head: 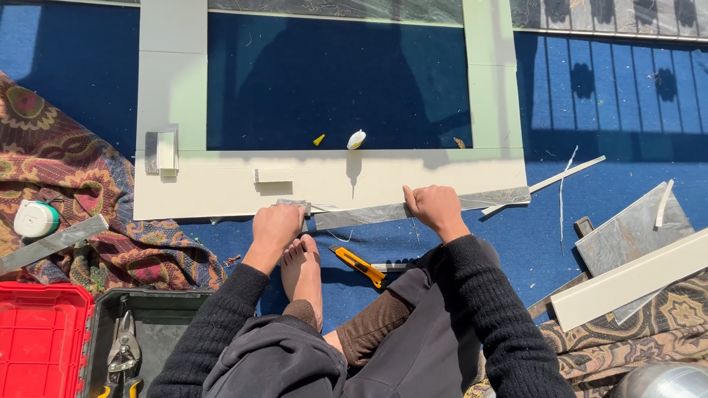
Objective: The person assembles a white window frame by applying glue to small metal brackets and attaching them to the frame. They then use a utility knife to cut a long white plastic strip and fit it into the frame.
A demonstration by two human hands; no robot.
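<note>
A pale cream rectangular frame [221, 184] lies flat on blue carpet. Along its near edge runs a long grey marbled strip [369, 214]. My left hand [276, 225] is closed on the strip's left end, and my right hand [435, 207] grips it further right with the thumb up. Both hands press the strip against the frame's front edge. A small cream block [273, 175] and a grey and cream offcut [164, 151] rest on the frame. My bare foot [301, 269] sits just below my left hand.
A yellow utility knife [359, 266] lies by my knee. A yellow cap [318, 140] and white glue bottle [356, 139] sit inside the frame. Left: patterned cloth [66, 184], tape measure [35, 219], red toolbox lid [40, 339], tray with snips [124, 354]. Right: cream and grey trim pieces [634, 276].
</note>
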